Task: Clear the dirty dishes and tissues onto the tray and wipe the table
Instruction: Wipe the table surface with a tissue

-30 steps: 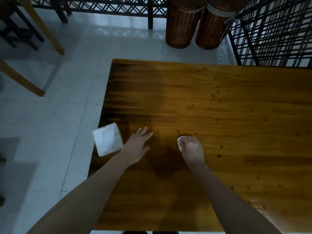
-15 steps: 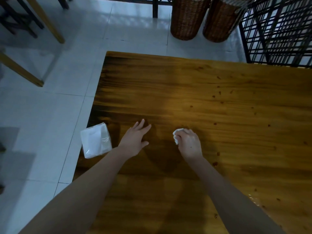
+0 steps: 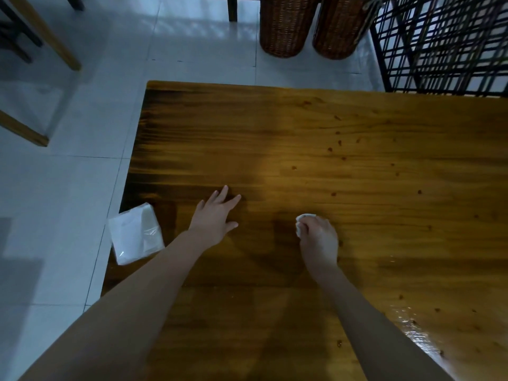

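Note:
My right hand (image 3: 319, 237) grips a crumpled white tissue (image 3: 302, 222) and presses it onto the wooden table (image 3: 357, 174) near its middle. My left hand (image 3: 214, 215) rests flat on the tabletop with straight fingers, a little to the left. A white pack of tissues in clear wrap (image 3: 136, 233) lies at the table's left edge, partly overhanging it, just left of my left forearm. Small dark specks dot the right half of the table. No tray or dishes are in view.
Two wicker baskets (image 3: 286, 26) stand on the tiled floor beyond the table's far edge. A black lattice screen (image 3: 445, 42) stands at the far right. Wooden furniture legs (image 3: 46, 31) are at the upper left. A wet sheen (image 3: 412, 328) shows at the table's near right.
The camera view has shifted slightly. My right hand with the tissue has moved a little over the same patch of table. The left hand stays flat in place.

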A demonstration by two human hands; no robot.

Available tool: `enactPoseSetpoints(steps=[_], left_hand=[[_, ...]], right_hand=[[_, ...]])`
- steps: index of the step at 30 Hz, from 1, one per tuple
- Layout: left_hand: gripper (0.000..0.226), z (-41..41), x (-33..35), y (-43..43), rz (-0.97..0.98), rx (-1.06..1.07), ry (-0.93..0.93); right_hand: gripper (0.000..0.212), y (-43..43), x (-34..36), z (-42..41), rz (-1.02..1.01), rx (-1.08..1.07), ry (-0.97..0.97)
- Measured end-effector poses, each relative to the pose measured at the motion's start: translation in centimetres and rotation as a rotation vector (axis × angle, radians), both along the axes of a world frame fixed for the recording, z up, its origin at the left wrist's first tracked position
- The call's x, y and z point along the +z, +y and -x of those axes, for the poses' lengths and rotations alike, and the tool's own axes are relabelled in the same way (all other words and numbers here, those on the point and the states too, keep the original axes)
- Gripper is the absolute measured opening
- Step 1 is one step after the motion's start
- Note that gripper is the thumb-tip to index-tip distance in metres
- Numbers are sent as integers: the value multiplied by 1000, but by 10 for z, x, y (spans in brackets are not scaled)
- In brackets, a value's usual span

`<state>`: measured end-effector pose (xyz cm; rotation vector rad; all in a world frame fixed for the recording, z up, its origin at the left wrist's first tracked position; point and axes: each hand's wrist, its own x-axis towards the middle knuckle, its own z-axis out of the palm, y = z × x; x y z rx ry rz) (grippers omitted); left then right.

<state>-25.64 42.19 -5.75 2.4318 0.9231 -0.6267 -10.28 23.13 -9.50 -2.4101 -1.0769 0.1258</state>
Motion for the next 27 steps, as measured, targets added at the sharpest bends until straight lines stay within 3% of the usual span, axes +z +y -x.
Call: enactPoseSetpoints(steps=[6, 12, 19, 21, 27], left_hand=[[51, -3, 2, -1, -138, 3, -42], [53, -7, 2, 6, -176, -23, -32], [58, -30, 7, 26, -174, -59, -17], [58, -38, 8, 31, -185, -68, -21], [61, -56, 2, 33, -126, -46, 35]], right_hand=[[19, 29, 0, 56, 62, 207, 26], [23, 25, -6, 39, 100, 315, -66], [19, 45, 0, -41, 10, -18, 68], [29, 53, 0, -59, 26, -27, 83], [21, 80, -1, -77, 66, -114, 138]])
